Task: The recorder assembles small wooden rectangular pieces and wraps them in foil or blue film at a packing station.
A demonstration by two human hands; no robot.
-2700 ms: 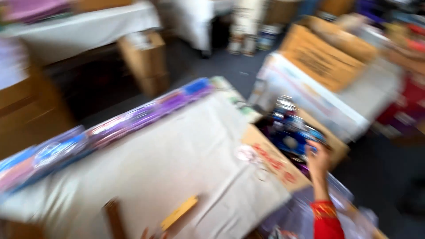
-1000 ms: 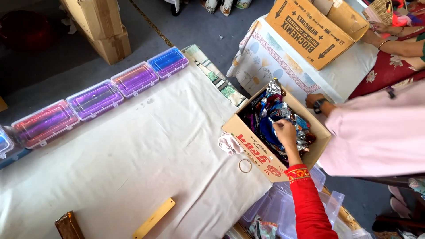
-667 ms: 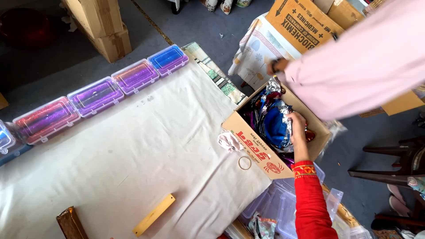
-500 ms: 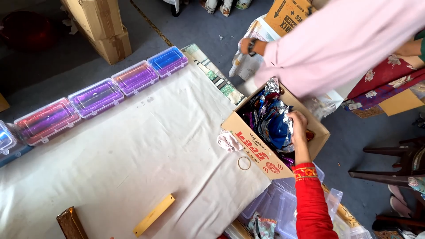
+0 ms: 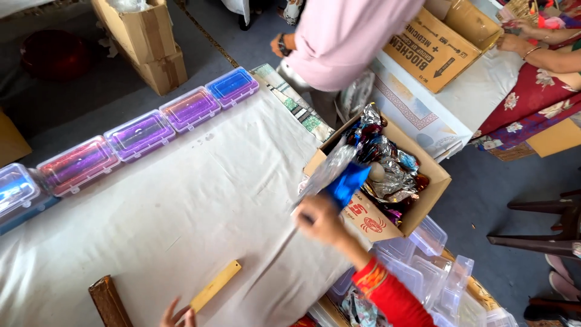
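Note:
My right hand (image 5: 319,219), in a red sleeve, is over the white-covered table (image 5: 181,206) and grips a clear plastic packet with blue contents (image 5: 339,175), lifted just left of an open cardboard box (image 5: 423,200) full of shiny wrapped packets. My left hand (image 5: 177,316) shows only its fingers at the bottom edge, touching the near end of a flat yellow wooden strip (image 5: 216,285). A dark wooden block (image 5: 109,301) lies to its left.
A row of clear plastic cases with red, purple and blue contents (image 5: 142,133) lines the table's far edge. A person in a pink top (image 5: 345,36) leans in behind the box. Empty clear cases (image 5: 436,266) lie below the box. Another cardboard box (image 5: 442,42) and another person's arm (image 5: 532,48) are at upper right.
My right hand has come out of the cardboard box to the left, holding a clear packet with blue contents. The person in pink has moved left behind the box.

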